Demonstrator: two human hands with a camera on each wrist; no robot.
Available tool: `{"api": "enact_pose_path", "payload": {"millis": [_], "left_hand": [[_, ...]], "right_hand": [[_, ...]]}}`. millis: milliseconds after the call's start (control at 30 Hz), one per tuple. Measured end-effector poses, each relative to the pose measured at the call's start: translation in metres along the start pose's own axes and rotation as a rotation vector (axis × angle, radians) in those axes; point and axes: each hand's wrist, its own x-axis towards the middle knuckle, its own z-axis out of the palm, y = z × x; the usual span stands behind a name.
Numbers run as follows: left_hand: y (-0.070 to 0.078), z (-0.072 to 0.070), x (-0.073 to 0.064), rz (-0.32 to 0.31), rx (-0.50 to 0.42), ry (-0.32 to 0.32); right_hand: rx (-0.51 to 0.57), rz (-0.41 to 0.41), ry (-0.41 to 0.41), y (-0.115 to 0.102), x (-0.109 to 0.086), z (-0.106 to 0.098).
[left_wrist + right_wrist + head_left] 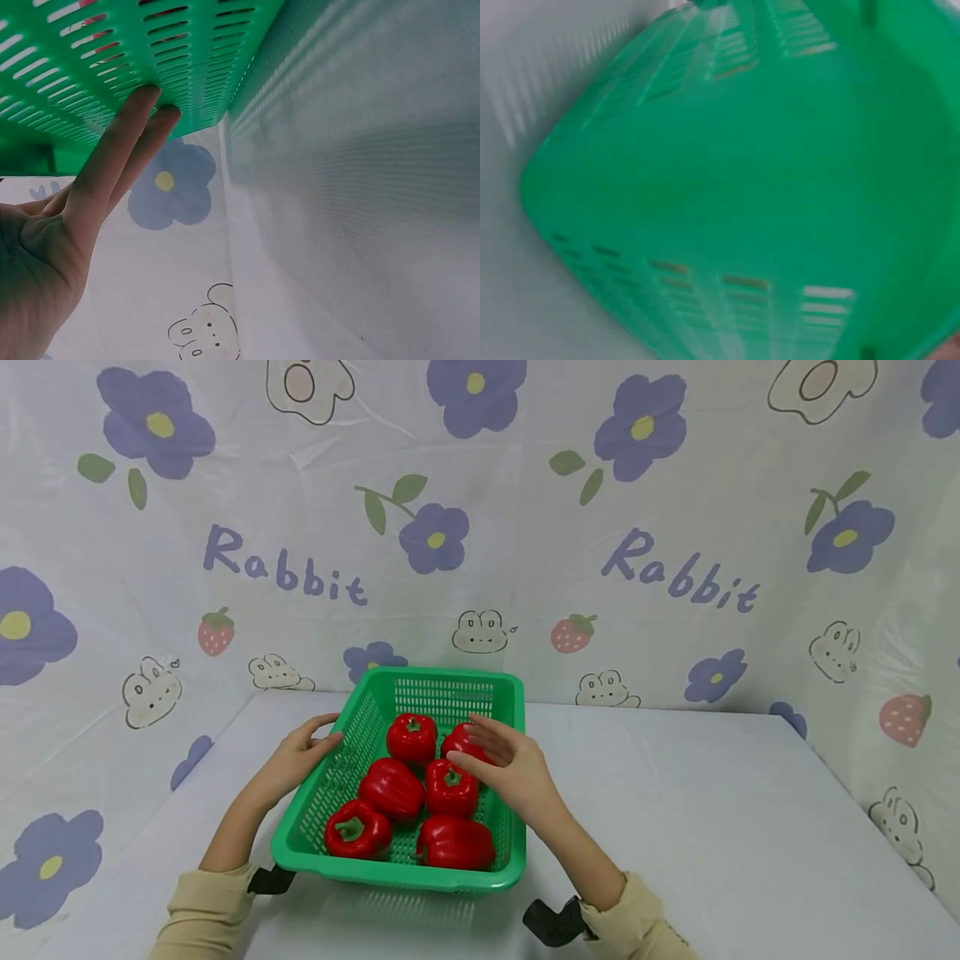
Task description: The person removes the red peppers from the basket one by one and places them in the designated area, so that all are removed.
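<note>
A green plastic basket (397,875) with slotted walls holds several red bell peppers (392,789). Straight fingers of my left hand (296,753) touch the outside of its left wall, close under the rim; the left wrist view shows two fingertips (146,97) against the slots. Over the basket's right side reaches my right hand (519,770), thumb and fingers spread apart with nothing between them. It partly covers the back right bell pepper (457,739). In the right wrist view the basket's outer corner (705,180) fills most of the picture, and little of the hand shows.
Under the basket is a white tabletop (675,827). A white curtain (510,585) printed with flowers, rabbits and strawberries hangs behind and at both sides. A black wrist mount (553,922) sits by the right sleeve, another (272,880) by the left.
</note>
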Motion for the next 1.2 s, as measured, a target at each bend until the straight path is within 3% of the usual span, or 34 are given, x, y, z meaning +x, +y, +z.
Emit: {"api": "enact_pose_path", "payload": {"millis": [767,1200], "left_hand": [[-0.002,0.002,0.0,0.001,-0.001,0.003],[-0.001,0.001,0.001,0.009,-0.001,0.003]], "right_hand": [[0.036,0.014,-0.111,-0.009,-0.009,0.027],[0.026,0.0,-0.23,-0.011,-0.012,0.046]]}}
